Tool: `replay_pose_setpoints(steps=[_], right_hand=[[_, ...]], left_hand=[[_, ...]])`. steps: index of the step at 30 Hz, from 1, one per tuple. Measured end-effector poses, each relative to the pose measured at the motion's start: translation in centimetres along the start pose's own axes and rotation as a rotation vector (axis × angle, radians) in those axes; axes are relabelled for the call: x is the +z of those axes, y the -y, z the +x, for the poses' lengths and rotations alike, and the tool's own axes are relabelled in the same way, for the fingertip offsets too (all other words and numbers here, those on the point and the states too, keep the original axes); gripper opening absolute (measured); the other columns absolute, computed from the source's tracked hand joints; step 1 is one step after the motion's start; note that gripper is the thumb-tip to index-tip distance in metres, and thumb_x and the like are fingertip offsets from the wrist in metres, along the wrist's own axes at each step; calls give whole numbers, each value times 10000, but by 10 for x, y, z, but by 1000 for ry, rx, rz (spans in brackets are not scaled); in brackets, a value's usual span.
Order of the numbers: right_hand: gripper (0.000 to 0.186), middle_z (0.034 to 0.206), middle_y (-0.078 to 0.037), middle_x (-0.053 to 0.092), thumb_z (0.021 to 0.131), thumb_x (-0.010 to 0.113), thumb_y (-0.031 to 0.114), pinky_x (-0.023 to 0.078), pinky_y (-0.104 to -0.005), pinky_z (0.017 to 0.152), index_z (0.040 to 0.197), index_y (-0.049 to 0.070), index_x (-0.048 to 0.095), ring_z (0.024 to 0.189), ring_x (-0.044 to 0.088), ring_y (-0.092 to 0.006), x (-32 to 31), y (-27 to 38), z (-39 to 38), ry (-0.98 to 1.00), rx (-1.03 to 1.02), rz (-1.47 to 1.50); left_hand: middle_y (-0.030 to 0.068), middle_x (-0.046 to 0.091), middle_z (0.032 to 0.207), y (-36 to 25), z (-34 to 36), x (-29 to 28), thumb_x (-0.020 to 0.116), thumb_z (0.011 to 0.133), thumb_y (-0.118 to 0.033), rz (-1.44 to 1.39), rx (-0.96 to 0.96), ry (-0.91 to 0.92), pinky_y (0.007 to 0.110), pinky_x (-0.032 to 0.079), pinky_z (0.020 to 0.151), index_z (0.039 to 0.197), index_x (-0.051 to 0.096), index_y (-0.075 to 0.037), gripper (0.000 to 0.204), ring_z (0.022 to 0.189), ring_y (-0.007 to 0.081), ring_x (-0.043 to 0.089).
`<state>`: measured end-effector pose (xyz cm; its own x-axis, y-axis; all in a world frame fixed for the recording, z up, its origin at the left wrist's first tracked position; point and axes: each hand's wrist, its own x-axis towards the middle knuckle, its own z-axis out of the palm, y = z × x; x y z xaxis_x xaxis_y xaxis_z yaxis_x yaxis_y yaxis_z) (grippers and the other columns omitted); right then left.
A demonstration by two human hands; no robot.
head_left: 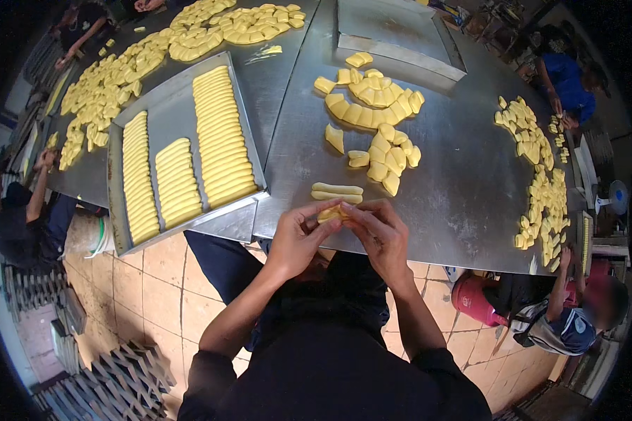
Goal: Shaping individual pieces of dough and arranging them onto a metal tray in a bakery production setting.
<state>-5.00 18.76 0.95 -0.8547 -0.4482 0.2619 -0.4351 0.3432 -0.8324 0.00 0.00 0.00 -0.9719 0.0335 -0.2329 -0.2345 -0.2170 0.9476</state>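
At far left, beside the steel table (456,203), a co-worker's hand (45,158) near a broad spread of cut yellow dough pieces (112,84). Next to that spread, a shallow metal tray (173,77), set at a slant, near corner jutting past the table edge. Carries three rows of slim dough rolls (221,133): long ones at either side, a shorter one between.

Rightward, over the table's near edge, left hand (295,235): half curled, thumb and fingers drawn together, pinching one end of a small dough piece (330,212). Contact with the steel below: cannot tell. Just beyond the fingertips, two finished-looking strips (337,192), side by side, crosswise. Farther off, a curved bank of cut chunks (372,105).

Right hand (383,228): fingers bent, thumb and forefinger tips closed on the same piece's other end. Behind, a smaller cluster (393,154); at the far side, a second tray (393,35).

Far right, another long spread (534,154), with a blue-shirted co-worker (569,81) close by.
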Motion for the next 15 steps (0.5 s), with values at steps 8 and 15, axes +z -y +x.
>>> replay_pose_setpoints(steps=[8, 15], right_hand=[[195, 1003, -54, 691, 898, 753, -29, 547, -263, 809, 1090, -2, 769, 844, 669, -144, 12, 13, 19, -195, 421, 821], [205, 901, -74, 703, 888, 766, 13, 525, -277, 746, 1091, 37, 779, 824, 686, -165, -25, -1, 15, 141, 124, 127]], left_hand=[[105, 777, 1062, 0, -1, 7, 736, 938, -14, 282, 368, -171, 273, 581, 869, 1136, 753, 13, 200, 966, 132, 723], [78, 790, 984, -10, 2, -12, 740, 949, -88, 252, 60, -80, 297, 567, 871, 1124, 767, 0, 197, 937, 142, 737]])
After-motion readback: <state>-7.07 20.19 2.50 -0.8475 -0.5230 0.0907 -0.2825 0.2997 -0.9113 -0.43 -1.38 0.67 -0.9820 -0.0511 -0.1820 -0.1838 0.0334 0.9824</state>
